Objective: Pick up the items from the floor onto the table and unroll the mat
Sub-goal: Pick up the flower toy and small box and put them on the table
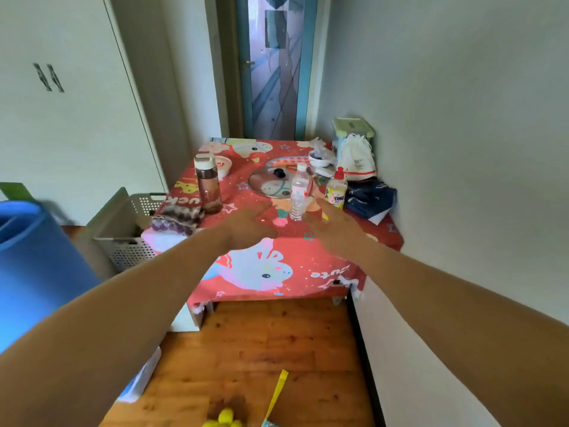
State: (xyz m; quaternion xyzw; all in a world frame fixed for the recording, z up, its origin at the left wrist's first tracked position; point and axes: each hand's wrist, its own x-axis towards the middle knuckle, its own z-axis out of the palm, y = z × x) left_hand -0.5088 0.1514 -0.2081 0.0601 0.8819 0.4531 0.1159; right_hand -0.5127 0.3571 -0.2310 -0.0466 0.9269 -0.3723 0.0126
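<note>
I'd keep both hands, left [246, 226] and right [334, 224], spread and empty, clear of the bottle [299, 192] at twelve o'clock on the surface [255, 272].

Clear plastic bottle [299, 192]; glossy glass lid [272, 182]; printed tablecloth [277, 260]; wood floor [261, 343]

Pale walls [462, 87], white wardrobe [61, 118], blue-framed patterned door [277, 72], wooden floor [277, 343], daylight.
</note>
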